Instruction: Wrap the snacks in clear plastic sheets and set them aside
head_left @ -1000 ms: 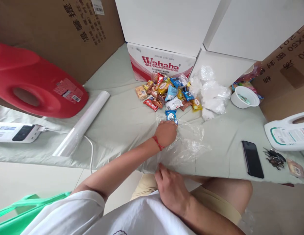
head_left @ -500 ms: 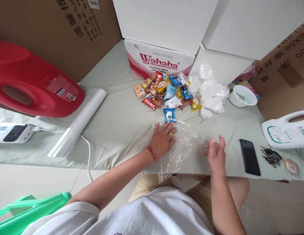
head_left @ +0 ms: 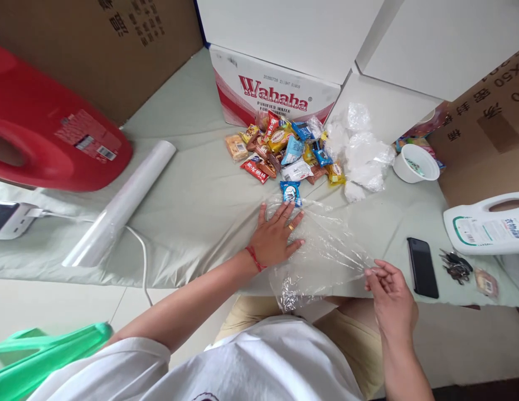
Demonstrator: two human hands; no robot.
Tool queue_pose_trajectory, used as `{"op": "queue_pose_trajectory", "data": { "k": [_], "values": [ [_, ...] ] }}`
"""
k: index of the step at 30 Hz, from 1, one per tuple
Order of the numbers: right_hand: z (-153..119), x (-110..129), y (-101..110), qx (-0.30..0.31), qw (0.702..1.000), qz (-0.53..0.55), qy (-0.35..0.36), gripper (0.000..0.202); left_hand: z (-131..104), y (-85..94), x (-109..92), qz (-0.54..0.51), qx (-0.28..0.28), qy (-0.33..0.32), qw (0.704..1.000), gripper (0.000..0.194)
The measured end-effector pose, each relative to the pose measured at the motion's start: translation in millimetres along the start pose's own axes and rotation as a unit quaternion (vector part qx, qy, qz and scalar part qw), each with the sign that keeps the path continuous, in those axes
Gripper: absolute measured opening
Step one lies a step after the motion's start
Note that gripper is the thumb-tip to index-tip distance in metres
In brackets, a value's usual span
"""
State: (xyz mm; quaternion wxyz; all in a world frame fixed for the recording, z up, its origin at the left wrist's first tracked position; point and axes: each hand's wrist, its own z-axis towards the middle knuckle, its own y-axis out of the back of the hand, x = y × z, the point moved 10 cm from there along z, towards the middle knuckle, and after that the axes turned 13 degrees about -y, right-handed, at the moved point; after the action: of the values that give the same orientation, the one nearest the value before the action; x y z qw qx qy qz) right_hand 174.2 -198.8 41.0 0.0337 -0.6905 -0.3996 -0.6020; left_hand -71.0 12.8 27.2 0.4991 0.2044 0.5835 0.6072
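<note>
A sheet of clear plastic film [head_left: 321, 250] lies on the cloth-covered table in front of me, its near edge hanging over the table edge. My left hand [head_left: 276, 235] rests flat on the film's left part, fingers spread. Between thumb and fingers, my right hand [head_left: 387, 281] pinches the film's right side, drawing it into taut creases. Just beyond my left fingertips is a small blue snack packet [head_left: 290, 192]. Behind it lies a pile of wrapped snacks [head_left: 284, 147]. Crumpled clear plastic [head_left: 365, 156] sits right of the pile.
A roll of plastic film [head_left: 121, 203] and a red jug [head_left: 54, 122] stand to the left, with a white cable [head_left: 142, 250]. On the right are a white bowl [head_left: 416, 164], a phone [head_left: 423, 267], keys [head_left: 456, 266] and a white bottle [head_left: 487, 225]. A Wahaba-printed carton [head_left: 276, 92] stands behind.
My right hand has taken hold of the film's right side and pulled it out to the right. My left hand stays on the film. The view has shifted slightly.
</note>
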Motion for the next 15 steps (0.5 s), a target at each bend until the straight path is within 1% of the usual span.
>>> {"op": "queue_pose_trajectory", "data": {
  "k": [2, 3, 4, 5, 6, 7, 8, 9, 10, 11, 12, 13, 14, 15],
  "values": [
    [-4.4, -18.4, 6.2, 0.06, 0.992, -0.108, -0.016, 0.051, 0.0, -2.0, -0.7, -0.003, 0.005, -0.006, 1.0, 0.075],
    [-5.7, -26.2, 8.6, 0.092, 0.981, -0.169, -0.024, 0.05, 0.0, -3.5, -1.3, -0.004, 0.009, -0.011, 1.0, 0.078],
    [-5.9, -29.4, 13.9, 0.105, 0.969, -0.224, -0.025, 0.048, -0.1, -5.1, -2.1, -0.005, 0.013, -0.017, 1.0, 0.08],
    [-4.6, -26.0, 21.2, 0.095, 0.958, -0.269, -0.016, 0.046, -0.2, -6.7, -2.8, -0.006, 0.017, -0.024, 1.0, 0.083],
    [-2.7, -14.4, 29.5, 0.059, 0.952, -0.299, 0.007, 0.045, -0.3, -8.0, -3.4, -0.006, 0.02, -0.029, 0.999, 0.085],
    [-2.0, 3.8, 35.4, 0.01, 0.949, -0.313, 0.043, 0.045, -0.4, -9.1, -3.8, -0.006, 0.022, -0.033, 0.999, 0.087],
    [-3.7, 25.2, 34.4, -0.028, 0.945, -0.315, 0.089, 0.043, -0.4, -9.8, -4.2, -0.005, 0.024, -0.035, 0.999, 0.089],
    [-7.4, 46.6, 23.7, -0.041, 0.938, -0.312, 0.143, 0.041, -0.5, -10.2, -4.6, -0.004, 0.026, -0.037, 0.999, 0.091],
    [-12.0, 64.9, 2.7, -0.019, 0.929, -0.308, 0.202, 0.039, -0.6, -10.4, -5.3, -0.003, 0.027, -0.039, 0.999, 0.092],
    [-17.3, 77.8, -27.4, 0.037, 0.913, -0.311, 0.26, 0.038, -0.9, -10.3, -6.0, -0.002, 0.027, -0.041, 0.999, 0.094],
    [-23.5, 85.8, -59.7, 0.099, 0.886, -0.32, 0.32, 0.04, -1.4, -9.9, -6.7, 0.0, 0.026, -0.044, 0.999, 0.096],
    [-25.6, 87.4, -88.4, 0.146, 0.857, -0.335, 0.363, 0.044, -2.4, -9.4, -7.0, 0.002, 0.026, -0.046, 0.999, 0.098],
    [-21.3, 84.2, -111.7, 0.173, 0.833, -0.355, 0.387, 0.049, -3.8, -8.8, -6.8, 0.005, 0.025, -0.048, 0.999, 0.099],
    [-10.0, 79.2, -127.5, 0.176, 0.821, -0.372, 0.397, 0.052, -5.6, -8.2, -5.8, 0.007, 0.025, -0.049, 0.998, 0.101]
  ]
}}
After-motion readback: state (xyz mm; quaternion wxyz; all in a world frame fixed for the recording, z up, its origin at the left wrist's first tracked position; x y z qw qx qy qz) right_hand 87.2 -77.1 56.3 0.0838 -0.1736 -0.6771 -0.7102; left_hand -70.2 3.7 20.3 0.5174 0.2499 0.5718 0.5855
